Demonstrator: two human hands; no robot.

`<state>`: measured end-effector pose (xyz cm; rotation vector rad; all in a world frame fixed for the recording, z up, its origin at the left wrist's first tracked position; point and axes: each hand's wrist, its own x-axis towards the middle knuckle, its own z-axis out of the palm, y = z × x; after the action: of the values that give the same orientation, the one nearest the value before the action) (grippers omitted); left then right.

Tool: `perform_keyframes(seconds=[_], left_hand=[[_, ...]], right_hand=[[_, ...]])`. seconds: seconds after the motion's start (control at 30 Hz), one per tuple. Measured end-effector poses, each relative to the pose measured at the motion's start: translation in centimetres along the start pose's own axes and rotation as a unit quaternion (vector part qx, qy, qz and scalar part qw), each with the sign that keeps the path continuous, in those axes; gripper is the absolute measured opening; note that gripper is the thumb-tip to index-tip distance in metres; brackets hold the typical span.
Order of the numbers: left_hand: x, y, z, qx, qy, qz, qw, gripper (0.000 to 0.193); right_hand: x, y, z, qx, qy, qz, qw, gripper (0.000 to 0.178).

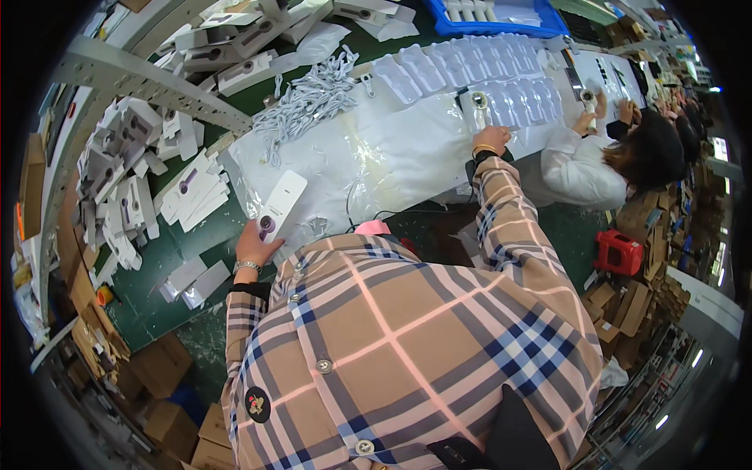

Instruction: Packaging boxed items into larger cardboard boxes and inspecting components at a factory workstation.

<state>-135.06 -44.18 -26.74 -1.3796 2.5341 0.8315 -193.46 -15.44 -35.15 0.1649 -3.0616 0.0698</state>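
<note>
Left fingers [251,233] pinch a long white, purple-printed carton [285,197]; whether right fingers [487,135] grip anything, I cannot tell.

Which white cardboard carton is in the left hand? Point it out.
The long white cardboard carton bearing a dark purple picture, its lower end in the left hand; the other white cartons lie untouched.
</note>
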Motion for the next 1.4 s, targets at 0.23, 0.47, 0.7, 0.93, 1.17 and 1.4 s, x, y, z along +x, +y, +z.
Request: perform_keyframes(seconds=[0.23,0.47,0.7,0.93,1.17,1.4], left_hand=[[1.0,-2.6,2.3,-0.013,0.06,0.034,0.998,0.08],[1.3,-3.2,2.8,-0.001,0.081,0.057,0.995,0.083],[-0.1,-6.2,2.4,-0.04,0.024,0.025,0.999,0.083],[-2.2,-8.0,2.1,-0.099,0.018,0.014,0.995,0.085],[-2.3,-7.7,2.0,-0.116,0.012,0.042,0.992,0.089],[-1.6,-4.9,-0.7,-0.142,-0.029,0.091,0.985,0.085]], right_hand=[[-11.7,-6.7,-1.4,0.246,0.014,-0.248,0.937,0.033],[-23.2,-12.9,-2.8,0.328,-0.195,-0.354,0.854,0.032],[-20.3,-17.7,-6.8,0.099,0.019,-0.688,0.719,0.05],[-19.7,-20.8,-4.6,0.061,-0.135,-0.759,0.635,0.061],[-23.3,-22.0,-7.7,0.18,-0.27,-0.712,0.623,0.075],[-26.3,-24.0,-8.5,0.243,-0.339,-0.698,0.581,0.074]])
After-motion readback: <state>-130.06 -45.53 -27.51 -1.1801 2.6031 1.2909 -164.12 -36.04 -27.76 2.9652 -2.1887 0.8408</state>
